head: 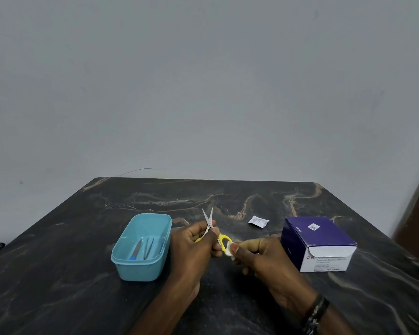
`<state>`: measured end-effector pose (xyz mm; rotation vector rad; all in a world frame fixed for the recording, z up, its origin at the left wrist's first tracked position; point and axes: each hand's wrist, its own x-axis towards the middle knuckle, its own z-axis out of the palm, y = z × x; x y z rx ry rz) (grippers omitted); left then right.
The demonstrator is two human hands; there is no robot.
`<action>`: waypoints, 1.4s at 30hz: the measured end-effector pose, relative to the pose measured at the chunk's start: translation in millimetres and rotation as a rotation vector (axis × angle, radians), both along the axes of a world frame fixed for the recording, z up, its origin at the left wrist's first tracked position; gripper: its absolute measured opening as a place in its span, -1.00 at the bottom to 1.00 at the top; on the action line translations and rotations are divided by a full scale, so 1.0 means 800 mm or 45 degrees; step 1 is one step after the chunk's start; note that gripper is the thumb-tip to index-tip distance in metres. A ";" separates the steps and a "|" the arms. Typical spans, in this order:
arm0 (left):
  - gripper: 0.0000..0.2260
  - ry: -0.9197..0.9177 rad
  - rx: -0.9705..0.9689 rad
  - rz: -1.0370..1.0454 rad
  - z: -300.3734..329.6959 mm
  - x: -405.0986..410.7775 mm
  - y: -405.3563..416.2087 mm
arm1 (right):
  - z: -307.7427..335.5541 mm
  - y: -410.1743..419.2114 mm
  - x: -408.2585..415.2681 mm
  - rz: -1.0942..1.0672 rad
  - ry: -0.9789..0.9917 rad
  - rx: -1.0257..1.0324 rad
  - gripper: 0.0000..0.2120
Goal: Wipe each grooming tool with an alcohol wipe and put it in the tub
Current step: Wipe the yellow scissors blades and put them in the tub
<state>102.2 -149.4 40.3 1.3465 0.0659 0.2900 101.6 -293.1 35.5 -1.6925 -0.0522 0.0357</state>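
The dark tabletop (pixel 70 274) fills the lower half of the frame. On it, at the right, sits a purple and white box (pixel 318 243) of wipes. At the left of the middle sits the blue tub (pixel 121 264), with its open top facing up. Inside the tub lie two thin tools side by side: a file with a blue end (pixel 136 250) and a pair of tweezers (pixel 148 247). Both look done and put away.

The left hand (pixel 191 247) is just to the right of the tub, close beside it. Its grip is curled tight around the small scissors (pixel 209 224), near where the two blades cross. The blades are a little open and point up the frame, away from the person. The yellow handles point down and to the right, toward the right hand (pixel 257 257). That hand's grip pinches a small white wipe (pixel 229 250) between thumb and fingers and presses it on one yellow handle loop.

The tub lies to the left of the scissors, and the left hand is the nearer one. I think the scissors will go in best turned to lie along the tub's long side.

A small torn wipe packet (pixel 258 221) lies on the tabletop between the hands and the box.
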 end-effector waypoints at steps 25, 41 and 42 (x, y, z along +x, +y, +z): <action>-0.86 -0.087 0.054 -0.046 -0.011 0.005 -0.002 | 0.001 0.003 -0.001 0.062 0.010 0.030 -0.75; -0.88 -0.033 0.117 -0.111 -0.013 0.004 -0.002 | 0.004 -0.001 -0.003 0.033 0.005 0.073 -0.74; -0.88 -0.032 0.121 -0.104 -0.013 0.004 -0.003 | 0.004 -0.001 -0.003 0.031 0.009 0.077 -0.74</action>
